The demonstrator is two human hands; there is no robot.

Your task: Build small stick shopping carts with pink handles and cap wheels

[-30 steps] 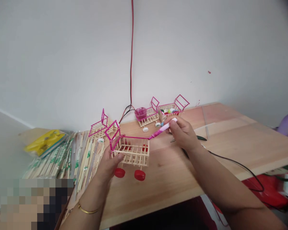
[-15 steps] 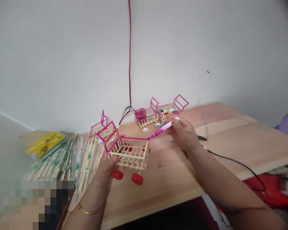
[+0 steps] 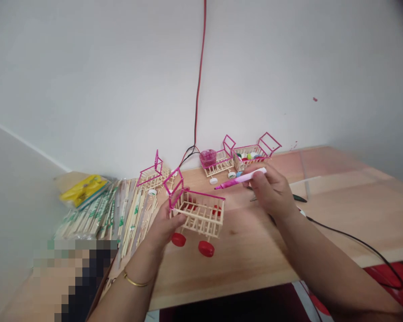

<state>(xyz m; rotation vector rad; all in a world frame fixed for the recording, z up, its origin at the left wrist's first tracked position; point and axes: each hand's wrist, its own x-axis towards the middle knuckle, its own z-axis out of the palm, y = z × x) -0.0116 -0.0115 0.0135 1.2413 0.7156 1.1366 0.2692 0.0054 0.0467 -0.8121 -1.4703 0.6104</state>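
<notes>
My left hand [image 3: 164, 228] grips a small cart [image 3: 198, 213] built of wooden sticks, with pink rims and red bottle-cap wheels [image 3: 206, 248], held just above the wooden table [image 3: 255, 255]. My right hand [image 3: 272, 190] pinches a pink marker [image 3: 240, 178], whose tip points left and hangs a little above the cart's right rim, not touching it.
Three more stick carts stand by the wall: one [image 3: 152, 174] left of centre, two [image 3: 255, 154] at the back beside a pink cup [image 3: 207, 158]. Packets of sticks [image 3: 97, 214] and a yellow packet [image 3: 82, 188] lie at the left. A black cable [image 3: 352, 241] crosses the table on the right; a red-black wire [image 3: 198, 89] runs up the wall.
The marker tip has lifted off the cart's rim and the marker now lies flatter. The cart has tilted slightly in my left hand. The view has shifted left.
</notes>
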